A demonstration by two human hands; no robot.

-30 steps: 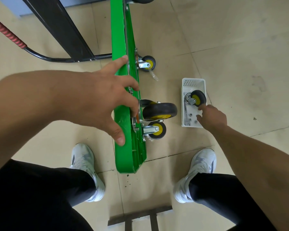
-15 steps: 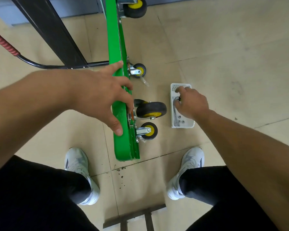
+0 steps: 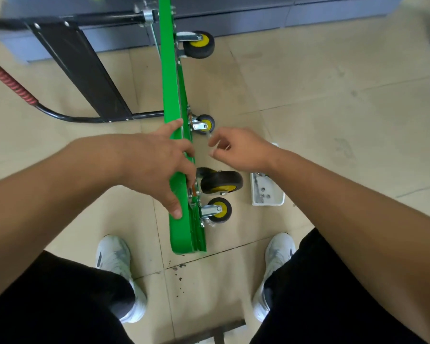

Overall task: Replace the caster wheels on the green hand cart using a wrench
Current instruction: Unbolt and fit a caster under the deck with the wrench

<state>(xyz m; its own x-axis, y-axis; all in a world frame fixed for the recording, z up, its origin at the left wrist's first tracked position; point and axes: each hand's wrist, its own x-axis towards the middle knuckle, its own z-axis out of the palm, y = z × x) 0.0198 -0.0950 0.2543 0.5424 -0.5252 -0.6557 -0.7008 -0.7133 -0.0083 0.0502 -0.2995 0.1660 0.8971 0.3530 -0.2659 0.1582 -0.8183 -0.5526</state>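
Head view: green cart (image 3: 174,95) on beige tiled floor (image 3: 333,95).

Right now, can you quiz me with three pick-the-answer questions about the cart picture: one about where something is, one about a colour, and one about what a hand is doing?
1. Where is the white basket?
A. on the floor beside the green cart
B. on top of the cart
C. in a hand

2. What colour are the wheel hubs?
A. red
B. yellow
C. blue

3. What is the left hand doing?
A. hanging free
B. holding a wrench
C. gripping the cart's edge

Answers:
1 A, it stands on the floor, right of the cart.
2 B, each hub in view is yellow.
3 C, its fingers curl over the green edge.
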